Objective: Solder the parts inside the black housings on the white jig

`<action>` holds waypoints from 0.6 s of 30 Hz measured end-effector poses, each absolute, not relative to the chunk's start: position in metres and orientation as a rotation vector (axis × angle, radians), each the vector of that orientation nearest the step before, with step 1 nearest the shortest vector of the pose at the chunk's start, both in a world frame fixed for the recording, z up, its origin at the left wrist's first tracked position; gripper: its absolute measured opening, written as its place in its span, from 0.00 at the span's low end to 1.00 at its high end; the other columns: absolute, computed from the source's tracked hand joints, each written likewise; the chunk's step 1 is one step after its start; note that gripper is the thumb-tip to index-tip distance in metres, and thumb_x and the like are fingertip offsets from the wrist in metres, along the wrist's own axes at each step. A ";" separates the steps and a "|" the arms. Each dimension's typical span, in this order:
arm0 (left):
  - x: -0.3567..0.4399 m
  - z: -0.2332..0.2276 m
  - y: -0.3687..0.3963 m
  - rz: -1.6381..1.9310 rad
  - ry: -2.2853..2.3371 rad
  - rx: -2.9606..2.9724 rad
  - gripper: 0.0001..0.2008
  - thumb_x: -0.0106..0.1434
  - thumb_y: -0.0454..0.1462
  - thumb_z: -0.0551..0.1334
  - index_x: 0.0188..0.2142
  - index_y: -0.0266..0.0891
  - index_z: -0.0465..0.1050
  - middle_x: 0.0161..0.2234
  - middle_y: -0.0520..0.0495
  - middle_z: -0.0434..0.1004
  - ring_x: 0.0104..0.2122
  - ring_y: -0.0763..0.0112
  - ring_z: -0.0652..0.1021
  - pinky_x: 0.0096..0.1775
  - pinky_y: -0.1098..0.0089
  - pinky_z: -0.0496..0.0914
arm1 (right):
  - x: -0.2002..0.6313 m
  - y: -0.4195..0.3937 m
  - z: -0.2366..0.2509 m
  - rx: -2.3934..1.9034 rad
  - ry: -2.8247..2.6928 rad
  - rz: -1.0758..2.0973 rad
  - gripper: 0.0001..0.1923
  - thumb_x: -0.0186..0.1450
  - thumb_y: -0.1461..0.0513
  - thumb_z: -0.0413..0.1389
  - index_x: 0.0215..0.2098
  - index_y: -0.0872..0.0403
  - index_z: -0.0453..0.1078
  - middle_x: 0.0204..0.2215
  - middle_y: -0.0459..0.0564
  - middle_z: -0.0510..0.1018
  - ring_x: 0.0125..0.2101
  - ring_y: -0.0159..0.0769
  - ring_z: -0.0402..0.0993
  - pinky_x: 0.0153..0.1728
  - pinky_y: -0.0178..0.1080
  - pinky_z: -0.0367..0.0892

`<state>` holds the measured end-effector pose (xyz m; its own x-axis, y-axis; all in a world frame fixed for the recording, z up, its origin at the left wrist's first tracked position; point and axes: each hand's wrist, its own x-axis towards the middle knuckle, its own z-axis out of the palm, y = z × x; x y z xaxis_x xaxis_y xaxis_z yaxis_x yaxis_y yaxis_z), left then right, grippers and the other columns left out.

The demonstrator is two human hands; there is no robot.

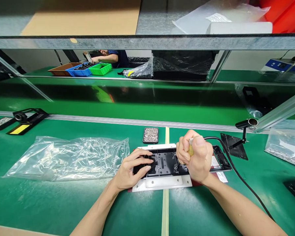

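On the green tabletop (64, 203), past a crumpled clear bag (66, 157) at left, the left hand (131, 168) lies flat, fingers loose, steadying the flat black plastic panel (167, 162) on its white jig (159, 183) — near centre — while the right hand (195, 157) grips a corded screwdriver (191, 149) upright, seemingly mid-fastening, which calls for holding steady.

Bare forearms, no sleeves, unadorned hands

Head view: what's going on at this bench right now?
A person works a black part seated in a white fixture on the green bench. The left hand presses flat on the part's left end. The right hand fists a corded tool over it. A screw tray lies just behind.
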<state>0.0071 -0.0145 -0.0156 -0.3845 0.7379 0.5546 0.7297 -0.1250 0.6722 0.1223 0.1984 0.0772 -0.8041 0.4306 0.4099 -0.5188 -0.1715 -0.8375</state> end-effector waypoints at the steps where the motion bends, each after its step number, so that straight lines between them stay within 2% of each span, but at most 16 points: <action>1: 0.007 -0.016 -0.015 1.582 2.072 1.737 0.12 0.72 0.30 0.65 0.52 0.41 0.81 0.55 0.39 0.77 0.53 0.56 0.78 0.56 0.51 0.71 | 0.122 0.198 0.077 0.103 -1.488 2.017 0.25 0.76 0.48 0.53 0.26 0.53 0.61 0.16 0.38 0.54 0.15 0.25 0.50 0.14 0.29 0.51; 18: 0.009 -0.012 -0.014 1.569 2.106 1.738 0.10 0.73 0.32 0.64 0.51 0.40 0.81 0.54 0.38 0.78 0.52 0.55 0.78 0.54 0.52 0.72 | 0.121 0.197 0.083 0.074 -1.500 2.004 0.26 0.75 0.47 0.54 0.24 0.53 0.60 0.15 0.38 0.53 0.14 0.24 0.49 0.14 0.28 0.50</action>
<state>0.0086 -0.0136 -0.0119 -0.3908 0.7343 0.5550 0.7420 -0.1055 0.6620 0.1214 0.1966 0.0828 -0.8020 0.4444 0.3992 -0.5083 -0.1567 -0.8468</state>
